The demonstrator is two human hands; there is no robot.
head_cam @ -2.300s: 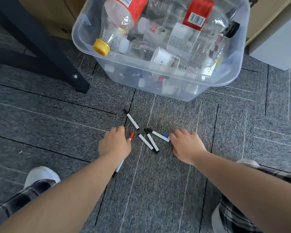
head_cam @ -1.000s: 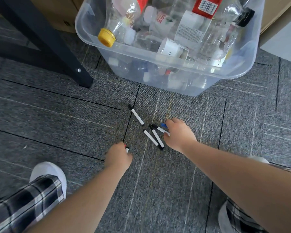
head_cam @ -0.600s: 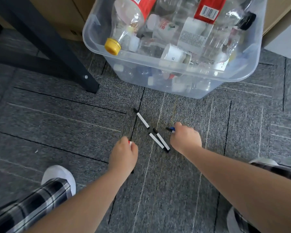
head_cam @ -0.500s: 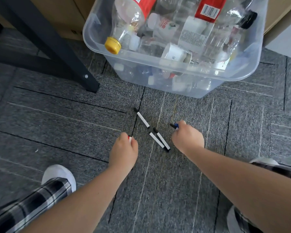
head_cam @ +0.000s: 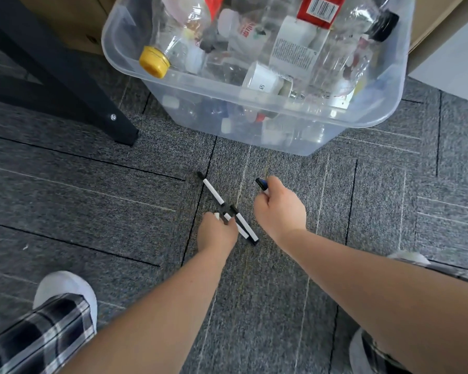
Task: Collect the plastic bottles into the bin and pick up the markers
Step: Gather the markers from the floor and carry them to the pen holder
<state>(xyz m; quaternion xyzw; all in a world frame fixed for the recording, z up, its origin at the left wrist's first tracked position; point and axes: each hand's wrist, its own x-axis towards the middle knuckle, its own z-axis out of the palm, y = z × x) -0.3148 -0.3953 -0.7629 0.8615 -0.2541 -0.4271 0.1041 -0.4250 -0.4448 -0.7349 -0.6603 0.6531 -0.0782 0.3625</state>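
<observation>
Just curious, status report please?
Right hand grips blue-capped marker; left hand reaching paired white markers. Third white marker on carpet. Nothing blocking.

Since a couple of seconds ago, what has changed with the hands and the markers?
The right hand took the blue-capped marker off the carpet and now grips it raised. The left hand, which picked up the red-capped marker, has moved right to the pair of markers, its fingertips touching them. The lone marker, that pair and the bin of bottles stayed put.
</observation>
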